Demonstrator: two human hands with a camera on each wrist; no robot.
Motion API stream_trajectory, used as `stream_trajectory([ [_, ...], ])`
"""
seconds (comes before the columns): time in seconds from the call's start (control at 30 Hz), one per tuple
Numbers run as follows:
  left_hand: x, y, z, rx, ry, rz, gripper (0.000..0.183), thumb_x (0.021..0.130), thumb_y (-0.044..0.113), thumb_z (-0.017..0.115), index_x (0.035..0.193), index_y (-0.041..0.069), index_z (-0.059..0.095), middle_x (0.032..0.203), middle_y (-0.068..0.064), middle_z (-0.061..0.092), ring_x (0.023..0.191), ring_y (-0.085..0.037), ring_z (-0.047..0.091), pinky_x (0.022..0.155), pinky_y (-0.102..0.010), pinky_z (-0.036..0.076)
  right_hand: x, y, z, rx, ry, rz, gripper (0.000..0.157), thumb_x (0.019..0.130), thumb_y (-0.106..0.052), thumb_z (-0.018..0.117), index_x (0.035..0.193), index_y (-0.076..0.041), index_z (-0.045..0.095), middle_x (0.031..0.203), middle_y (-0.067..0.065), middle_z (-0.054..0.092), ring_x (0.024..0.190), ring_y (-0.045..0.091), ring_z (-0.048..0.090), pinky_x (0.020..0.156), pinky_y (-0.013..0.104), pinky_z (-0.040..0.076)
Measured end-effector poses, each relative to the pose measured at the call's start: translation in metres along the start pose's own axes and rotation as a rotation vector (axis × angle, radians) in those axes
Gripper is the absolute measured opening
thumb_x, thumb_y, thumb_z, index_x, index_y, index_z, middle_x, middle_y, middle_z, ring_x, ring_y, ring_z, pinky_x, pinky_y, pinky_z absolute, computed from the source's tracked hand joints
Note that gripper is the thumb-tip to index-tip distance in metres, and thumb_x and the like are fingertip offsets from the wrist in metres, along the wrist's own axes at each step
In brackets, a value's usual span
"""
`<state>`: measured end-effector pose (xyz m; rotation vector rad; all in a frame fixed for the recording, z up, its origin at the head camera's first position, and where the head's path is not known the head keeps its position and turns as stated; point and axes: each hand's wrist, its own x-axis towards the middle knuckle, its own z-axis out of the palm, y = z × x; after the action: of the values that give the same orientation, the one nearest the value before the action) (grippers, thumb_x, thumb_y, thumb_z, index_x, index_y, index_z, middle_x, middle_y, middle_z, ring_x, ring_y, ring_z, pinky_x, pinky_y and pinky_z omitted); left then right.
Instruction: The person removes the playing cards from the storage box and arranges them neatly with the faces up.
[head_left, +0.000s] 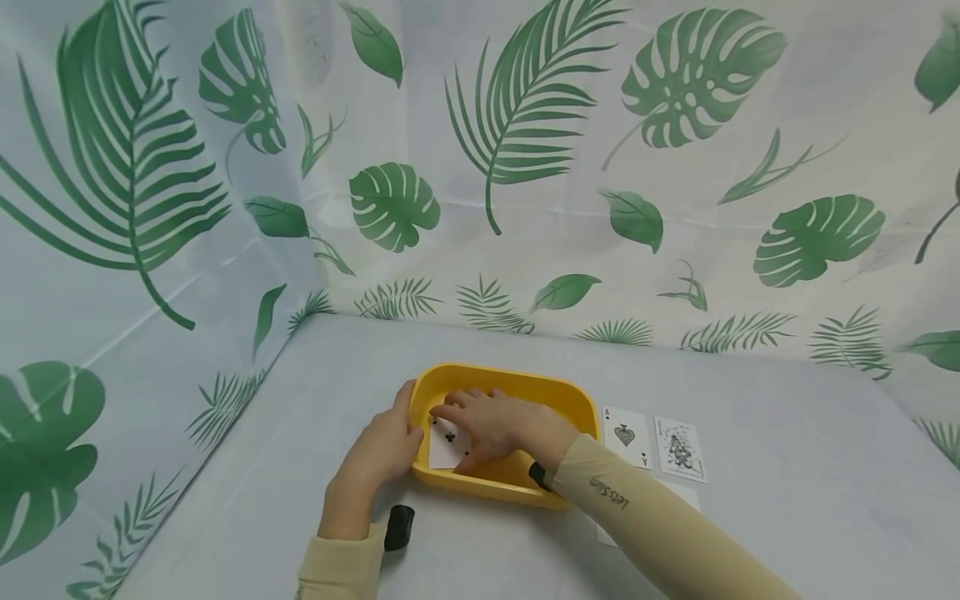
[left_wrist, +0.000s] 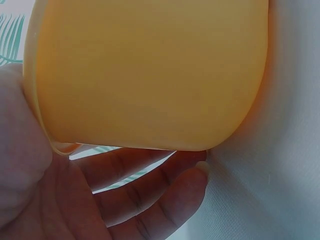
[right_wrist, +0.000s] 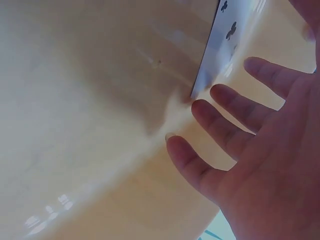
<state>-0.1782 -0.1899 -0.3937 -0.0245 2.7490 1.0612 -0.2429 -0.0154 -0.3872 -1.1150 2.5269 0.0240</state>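
A yellow plastic tub (head_left: pixel 577 398) stands on the table, and a playing card with club marks (head_left: pixel 448 443) lies inside its left end. My left hand (head_left: pixel 384 442) holds the tub by its left end. In the left wrist view, fingers (left_wrist: pixel 145 200) bend along the tub's outer wall (left_wrist: pixel 150 75), with the rim near the palm. Inside the tub, my right hand (head_left: pixel 498 425) reaches over the card with spread fingers. The right wrist view shows its fingers (right_wrist: pixel 220 125) apart beside the card (right_wrist: pixel 220 45); whether they touch it, I cannot tell.
Right of the tub lie an ace of spades (head_left: pixel 625 435) and a joker (head_left: pixel 680 448). Another white card (head_left: pixel 606 536) is partly hidden under the right forearm. Leaf-printed cloth (head_left: pixel 525 167) hangs behind and to the left of the pale table (head_left: pixel 787 467).
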Motion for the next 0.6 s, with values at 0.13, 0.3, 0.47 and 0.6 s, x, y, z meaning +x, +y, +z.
stream_trajectory([
  [0.13,-0.0001,-0.0003,-0.0003,0.006,0.001,-0.003,0.067,0.099,0.009,0.047,0.160,0.005,0.020,0.069,-0.006,0.047,0.055,-0.017,0.043,0.055,-0.031,0.039,0.0007,-0.0011,0.0006,-0.015,0.002,-0.004,0.082,0.084,-0.054,0.076,0.154,-0.025,0.041,0.149,0.005,0.043,0.135,0.027,0.041,0.112,0.054,0.031],
  [0.3,0.0003,-0.0009,-0.0001,0.009,0.001,-0.001,0.067,0.099,0.008,0.047,0.160,0.005,0.020,0.069,-0.006,0.047,0.054,-0.017,0.043,0.054,-0.031,0.038,0.0031,-0.0023,0.0038,-0.073,0.017,-0.023,0.087,0.084,-0.056,0.075,0.155,-0.022,0.039,0.148,0.007,0.042,0.129,0.026,0.043,0.108,0.049,0.038],
  [0.47,0.0011,-0.0019,0.0008,0.010,0.007,0.010,0.067,0.098,0.008,0.047,0.160,0.005,0.021,0.069,-0.006,0.048,0.054,-0.017,0.043,0.054,-0.031,0.038,0.0048,-0.0031,0.0054,-0.119,0.030,-0.023,0.093,0.083,-0.060,0.074,0.156,-0.016,0.035,0.145,0.006,0.042,0.124,0.025,0.045,0.102,0.043,0.043],
  [0.6,0.0014,-0.0015,0.0009,0.009,0.005,0.012,0.067,0.098,0.008,0.047,0.160,0.005,0.021,0.069,-0.006,0.048,0.054,-0.018,0.043,0.054,-0.031,0.039,0.0060,-0.0030,0.0065,-0.139,0.029,-0.014,0.090,0.083,-0.061,0.073,0.154,-0.017,0.039,0.143,0.006,0.042,0.124,0.025,0.045,0.101,0.043,0.043],
])
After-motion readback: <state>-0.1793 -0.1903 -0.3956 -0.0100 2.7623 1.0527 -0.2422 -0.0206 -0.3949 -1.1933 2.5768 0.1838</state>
